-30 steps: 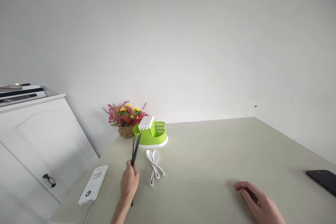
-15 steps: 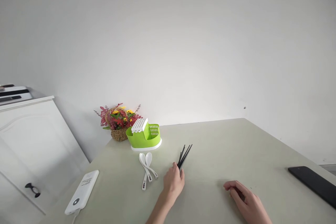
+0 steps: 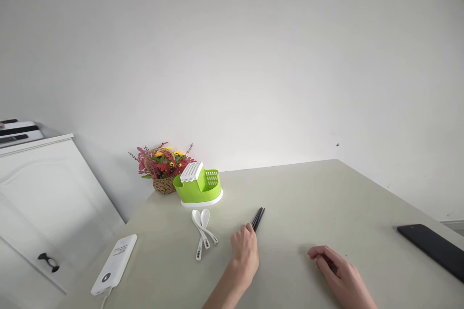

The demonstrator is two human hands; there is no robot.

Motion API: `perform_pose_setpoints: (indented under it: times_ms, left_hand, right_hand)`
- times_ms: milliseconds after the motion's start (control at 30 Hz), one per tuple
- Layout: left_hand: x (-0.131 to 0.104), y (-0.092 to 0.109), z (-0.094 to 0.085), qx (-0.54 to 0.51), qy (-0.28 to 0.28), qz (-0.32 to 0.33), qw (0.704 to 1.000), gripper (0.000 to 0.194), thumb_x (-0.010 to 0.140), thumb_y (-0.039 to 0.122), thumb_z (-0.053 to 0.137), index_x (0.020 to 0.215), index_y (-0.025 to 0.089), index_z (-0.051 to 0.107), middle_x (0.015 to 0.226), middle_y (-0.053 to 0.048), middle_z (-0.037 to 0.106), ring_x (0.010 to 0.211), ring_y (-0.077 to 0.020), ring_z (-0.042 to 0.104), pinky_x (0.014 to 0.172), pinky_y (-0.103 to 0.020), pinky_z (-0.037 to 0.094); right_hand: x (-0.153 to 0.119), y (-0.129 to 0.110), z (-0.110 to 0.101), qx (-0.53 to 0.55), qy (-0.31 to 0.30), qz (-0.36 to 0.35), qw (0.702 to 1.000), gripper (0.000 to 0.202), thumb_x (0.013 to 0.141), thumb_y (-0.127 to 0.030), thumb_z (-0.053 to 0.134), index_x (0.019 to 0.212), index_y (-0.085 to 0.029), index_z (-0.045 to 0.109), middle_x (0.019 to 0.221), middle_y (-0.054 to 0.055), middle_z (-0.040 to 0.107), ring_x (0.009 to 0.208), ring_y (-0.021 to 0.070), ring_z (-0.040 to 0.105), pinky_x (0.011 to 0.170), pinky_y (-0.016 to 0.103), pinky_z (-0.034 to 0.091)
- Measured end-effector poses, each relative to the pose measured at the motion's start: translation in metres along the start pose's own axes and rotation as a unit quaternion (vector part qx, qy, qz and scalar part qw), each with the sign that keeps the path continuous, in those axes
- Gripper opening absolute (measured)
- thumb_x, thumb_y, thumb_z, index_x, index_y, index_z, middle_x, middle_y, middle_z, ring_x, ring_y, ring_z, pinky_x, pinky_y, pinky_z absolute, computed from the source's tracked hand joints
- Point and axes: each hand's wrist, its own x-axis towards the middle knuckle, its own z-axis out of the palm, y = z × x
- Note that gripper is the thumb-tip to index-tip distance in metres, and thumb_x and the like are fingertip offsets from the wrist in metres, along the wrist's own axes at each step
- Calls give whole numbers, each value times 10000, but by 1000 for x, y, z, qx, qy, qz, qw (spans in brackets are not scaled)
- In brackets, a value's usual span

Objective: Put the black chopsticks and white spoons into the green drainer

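A bundle of black chopsticks [image 3: 257, 219] is gripped in my left hand [image 3: 245, 253], near the middle of the table. Their far ends stick out past my fingers and lie close together; my hand hides the rest. Left of this hand, several white spoons [image 3: 201, 227] lie crossed on the table. Behind the spoons stands a green caddy [image 3: 199, 194] with a white slatted top and a white base. My right hand [image 3: 342, 273] rests on the table to the right, fingers loosely curled and a gap beside the thumb, with nothing visible in it.
A wicker basket of flowers [image 3: 165, 184] stands behind the caddy, by the wall. On the table's left side lies a white power bank [image 3: 115, 263] with a cable. A black phone [image 3: 433, 251] lies at the right edge. A white cabinet [image 3: 54, 203] adjoins the table on the left.
My left hand has turned more palm-down and lowered the chopsticks. Their ends, fanned apart before, now lie together. My right hand stays where it was.
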Motion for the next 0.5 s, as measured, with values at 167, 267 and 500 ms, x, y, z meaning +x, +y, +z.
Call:
perform_pose_setpoints:
  times_ms: [167, 267, 500]
  left_hand:
    - [-8, 1, 8, 7, 29, -15, 999, 392, 853, 57, 549, 1231, 131, 624, 1092, -207, 645, 1006, -327, 658, 831, -420, 508]
    - [-16, -1, 5, 10, 66, -9, 998, 351, 896, 131, 515, 1225, 150, 638, 1098, -182, 645, 1055, -334, 623, 933, -470, 476]
    - [-11, -38, -26, -18, 205, -12, 978, 384, 1034, 384, 375, 1212, 165, 636, 1216, -163, 635, 1183, -327, 550, 1148, -537, 288]
  right_hand:
    - [-1, -1, 0, 9, 12, -4, 1000, 340, 893, -501, 452, 878, -281, 711, 793, 3, 718, 598, 159, 595, 591, 238, 499]
    - [0, -1, 1, 10, 15, -6, 1000, 334, 891, -496, 459, 879, -276, 711, 781, 3, 711, 574, 153, 576, 577, 237, 495]
    - [-2, -1, 1, 4, -3, 9, 1000, 366, 929, -511, 408, 910, -287, 696, 776, 0, 691, 617, 165, 585, 602, 246, 488]
